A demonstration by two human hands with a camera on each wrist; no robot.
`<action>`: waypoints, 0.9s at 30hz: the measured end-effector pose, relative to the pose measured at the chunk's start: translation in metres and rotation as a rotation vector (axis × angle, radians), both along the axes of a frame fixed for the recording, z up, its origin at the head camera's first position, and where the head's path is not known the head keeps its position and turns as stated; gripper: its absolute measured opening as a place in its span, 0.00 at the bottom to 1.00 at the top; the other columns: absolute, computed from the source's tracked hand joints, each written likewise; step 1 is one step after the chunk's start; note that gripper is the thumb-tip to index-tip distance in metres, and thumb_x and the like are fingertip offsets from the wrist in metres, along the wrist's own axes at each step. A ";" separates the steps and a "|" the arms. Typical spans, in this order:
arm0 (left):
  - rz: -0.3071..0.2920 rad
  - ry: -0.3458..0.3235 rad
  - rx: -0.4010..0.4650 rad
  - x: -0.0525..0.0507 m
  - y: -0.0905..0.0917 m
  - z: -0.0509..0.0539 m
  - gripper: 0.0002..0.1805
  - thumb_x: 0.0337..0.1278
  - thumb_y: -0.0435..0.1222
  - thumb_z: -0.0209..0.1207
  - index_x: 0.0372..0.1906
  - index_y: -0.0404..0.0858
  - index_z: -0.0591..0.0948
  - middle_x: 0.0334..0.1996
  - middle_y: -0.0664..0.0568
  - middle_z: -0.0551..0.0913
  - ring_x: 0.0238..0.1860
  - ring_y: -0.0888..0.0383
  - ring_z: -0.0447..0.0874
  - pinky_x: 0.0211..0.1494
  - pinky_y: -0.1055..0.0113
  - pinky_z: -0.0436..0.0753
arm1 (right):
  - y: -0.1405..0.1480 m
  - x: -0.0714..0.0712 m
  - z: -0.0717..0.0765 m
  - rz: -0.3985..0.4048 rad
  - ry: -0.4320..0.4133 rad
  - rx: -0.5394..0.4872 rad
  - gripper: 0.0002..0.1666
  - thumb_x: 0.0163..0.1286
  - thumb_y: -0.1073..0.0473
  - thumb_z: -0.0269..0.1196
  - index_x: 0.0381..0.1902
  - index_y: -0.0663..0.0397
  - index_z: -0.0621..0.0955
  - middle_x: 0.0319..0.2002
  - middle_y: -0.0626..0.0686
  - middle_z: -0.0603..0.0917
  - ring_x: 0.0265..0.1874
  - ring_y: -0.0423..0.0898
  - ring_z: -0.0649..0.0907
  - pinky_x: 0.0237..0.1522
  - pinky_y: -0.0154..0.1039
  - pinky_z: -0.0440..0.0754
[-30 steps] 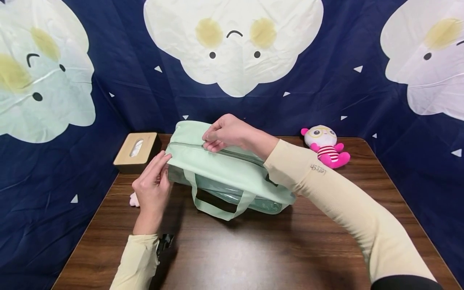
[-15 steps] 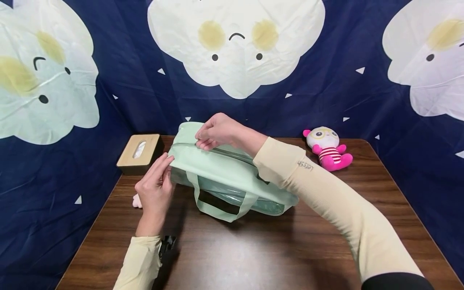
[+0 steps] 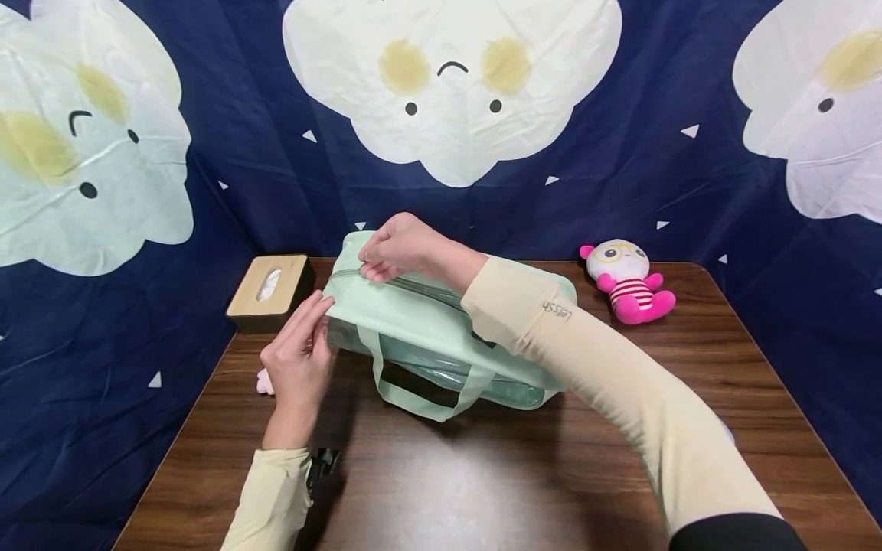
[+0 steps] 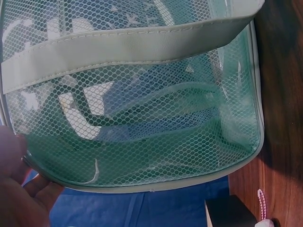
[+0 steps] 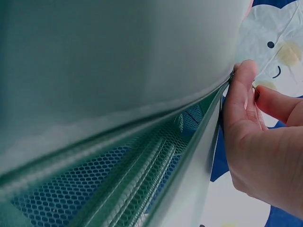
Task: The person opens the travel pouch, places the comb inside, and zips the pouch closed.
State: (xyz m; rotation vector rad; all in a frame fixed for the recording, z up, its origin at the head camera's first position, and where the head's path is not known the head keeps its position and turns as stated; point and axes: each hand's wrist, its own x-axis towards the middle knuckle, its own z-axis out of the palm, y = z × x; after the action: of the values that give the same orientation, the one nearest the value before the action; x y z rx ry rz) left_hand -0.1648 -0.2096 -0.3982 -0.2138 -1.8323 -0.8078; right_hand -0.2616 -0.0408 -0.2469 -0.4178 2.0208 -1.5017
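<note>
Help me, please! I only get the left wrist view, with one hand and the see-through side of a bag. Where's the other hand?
Observer: The right hand is up on top of the bag, fingers at the zip.
Operator: Ooh! Is it zipped up all the way?
Observer: No. The right wrist view shows an open gap there, with green mesh showing through.
Operator: Is there a cuddly toy anywhere?
Observer: Yes! In the head view, a pink-and-white plush toy in a striped top is at the table's far right.
</note>
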 end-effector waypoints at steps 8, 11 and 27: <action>0.002 -0.017 0.004 0.001 0.001 -0.001 0.13 0.60 0.19 0.65 0.47 0.32 0.90 0.50 0.40 0.89 0.50 0.39 0.90 0.62 0.80 0.75 | -0.010 -0.002 -0.002 -0.012 -0.014 -0.021 0.16 0.78 0.71 0.55 0.55 0.79 0.81 0.30 0.58 0.85 0.25 0.43 0.84 0.31 0.31 0.84; 0.004 -0.020 0.003 0.001 0.001 -0.001 0.13 0.60 0.19 0.65 0.47 0.32 0.90 0.50 0.40 0.89 0.50 0.39 0.90 0.63 0.80 0.74 | -0.015 -0.003 -0.003 -0.015 -0.022 -0.030 0.15 0.78 0.72 0.55 0.54 0.80 0.81 0.28 0.57 0.84 0.24 0.43 0.83 0.31 0.31 0.83; 0.001 -0.019 -0.007 0.001 -0.001 0.001 0.12 0.60 0.20 0.65 0.45 0.32 0.91 0.49 0.40 0.90 0.49 0.40 0.90 0.61 0.81 0.74 | 0.018 0.003 -0.007 0.021 0.173 0.123 0.18 0.80 0.60 0.56 0.57 0.66 0.83 0.45 0.62 0.89 0.37 0.50 0.88 0.40 0.36 0.87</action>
State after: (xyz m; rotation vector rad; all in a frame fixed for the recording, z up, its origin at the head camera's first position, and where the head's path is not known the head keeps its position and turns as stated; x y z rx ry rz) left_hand -0.1640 -0.2104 -0.3972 -0.2101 -1.8532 -0.8057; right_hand -0.2583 -0.0226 -0.2542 -0.5327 2.2219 -1.3600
